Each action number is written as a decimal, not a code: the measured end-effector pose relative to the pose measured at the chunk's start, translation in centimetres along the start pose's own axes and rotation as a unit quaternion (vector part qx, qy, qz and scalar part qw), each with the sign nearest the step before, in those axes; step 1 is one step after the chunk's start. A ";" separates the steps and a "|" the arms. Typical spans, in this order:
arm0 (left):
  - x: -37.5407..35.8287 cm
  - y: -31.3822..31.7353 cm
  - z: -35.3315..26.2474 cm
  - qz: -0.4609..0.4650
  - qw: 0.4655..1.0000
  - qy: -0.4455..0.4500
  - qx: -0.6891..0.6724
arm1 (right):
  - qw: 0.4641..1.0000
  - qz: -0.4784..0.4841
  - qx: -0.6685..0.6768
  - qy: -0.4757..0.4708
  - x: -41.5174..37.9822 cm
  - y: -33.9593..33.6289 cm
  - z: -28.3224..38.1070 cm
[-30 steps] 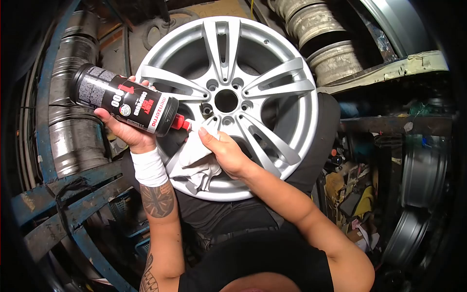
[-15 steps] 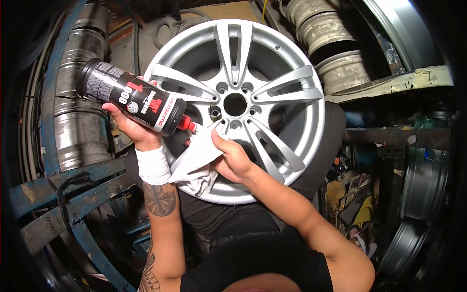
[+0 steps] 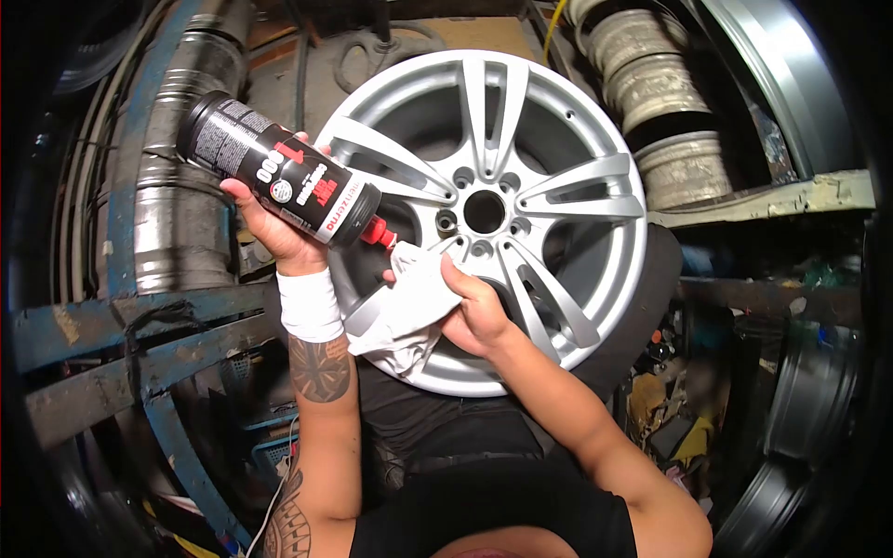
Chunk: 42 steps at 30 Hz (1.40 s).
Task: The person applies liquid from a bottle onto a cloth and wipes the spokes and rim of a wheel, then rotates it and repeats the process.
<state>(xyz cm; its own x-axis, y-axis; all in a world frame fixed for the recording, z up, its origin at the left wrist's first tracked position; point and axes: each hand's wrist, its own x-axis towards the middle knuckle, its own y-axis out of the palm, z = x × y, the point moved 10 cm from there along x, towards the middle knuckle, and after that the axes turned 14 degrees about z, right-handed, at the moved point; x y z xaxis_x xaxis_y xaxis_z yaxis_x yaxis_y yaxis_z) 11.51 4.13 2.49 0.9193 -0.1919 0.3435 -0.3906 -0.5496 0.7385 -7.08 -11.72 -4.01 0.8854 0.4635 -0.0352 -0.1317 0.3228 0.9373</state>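
A black bottle of polishing compound [image 3: 279,172] with a red nozzle lies tilted in my left hand [image 3: 274,228], its nozzle end lower and toward the right. My right hand [image 3: 474,307] grips a white cloth [image 3: 409,302], the thumb on top and the other fingers mostly hidden beneath it. The nozzle tip meets the upper edge of the cloth, or is very close to it. Under both hands a silver alloy wheel [image 3: 581,325] rests across my lap, its spokes facing up.
Stacked metal rims [image 3: 665,93] stand at the upper right, with more rims [image 3: 191,177] on the left. A blue-painted metal frame [image 3: 65,344] runs along the left side. Dark rims [image 3: 809,391] lean at the lower right, near scattered clutter [image 3: 665,418].
The whole view has shifted, so the wheel, bottle and hands appear further right. The cloth's upper edge now bunches up around the nozzle tip. Both grips stay the same.
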 end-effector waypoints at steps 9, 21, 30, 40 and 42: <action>2.0 -15.3 -5.1 -0.176 0.974 -0.110 -0.093 | 0.999 -0.003 -0.035 0.004 -0.3 0.1 -0.4; -2.8 -24.0 1.2 -0.434 0.863 -0.218 -0.138 | 0.997 0.019 -0.067 0.031 -0.6 0.5 -0.5; -1.4 -30.1 -4.6 -0.442 0.855 -0.184 0.200 | 0.996 0.012 -0.082 0.042 -0.7 0.1 -1.0; 0.0 -26.0 -6.2 -0.480 0.809 -0.188 0.281 | 0.994 0.001 -0.097 0.045 -0.7 0.6 -0.7; -0.7 -25.7 -6.4 -0.489 0.786 -0.210 0.314 | 0.997 -0.003 -0.060 0.055 -0.6 0.7 -0.9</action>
<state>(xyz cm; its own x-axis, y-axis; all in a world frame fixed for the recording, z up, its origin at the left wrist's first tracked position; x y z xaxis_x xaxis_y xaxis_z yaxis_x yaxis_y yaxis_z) 20.56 23.55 -13.03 0.7513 0.3929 -0.5302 0.4918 -0.8691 0.0528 -8.14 -10.99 -3.62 0.8334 0.5464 -0.0834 -0.1850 0.4180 0.8894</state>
